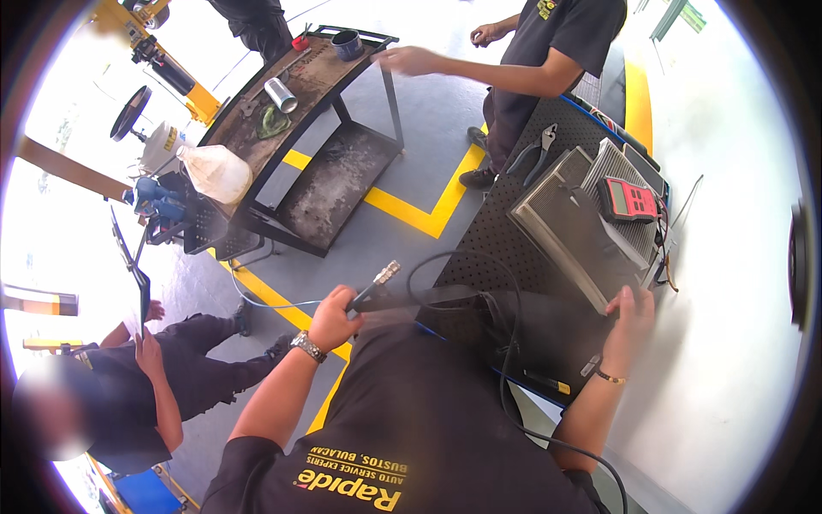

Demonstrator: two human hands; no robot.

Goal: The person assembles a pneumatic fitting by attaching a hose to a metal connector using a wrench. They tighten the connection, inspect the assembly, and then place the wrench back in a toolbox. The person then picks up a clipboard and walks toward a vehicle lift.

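My left hand [334, 317], a metal watch on its wrist, is closed round a dark handheld air tool [368, 295] with a brass-coloured metal fitting at its tip. The tool points up and to the right, and a thin pale hose [274, 304] runs left from near the hand. At the right, my right hand [629, 324] has its fingers bent at the near corner of a rectangular air filter [569, 236] with a dark face and a pale edge. The filter lies tilted on a black perforated tabletop [475, 244]. Part of my right hand's grip is blurred.
Pliers [533, 154], a second pleated filter [612, 163] and a red multimeter [629, 199] lie on the tabletop. A black cable [518, 343] loops before me. A rusty cart [330, 188] carries a jug [214, 171] and a can [281, 94]. Co-workers stand nearby.
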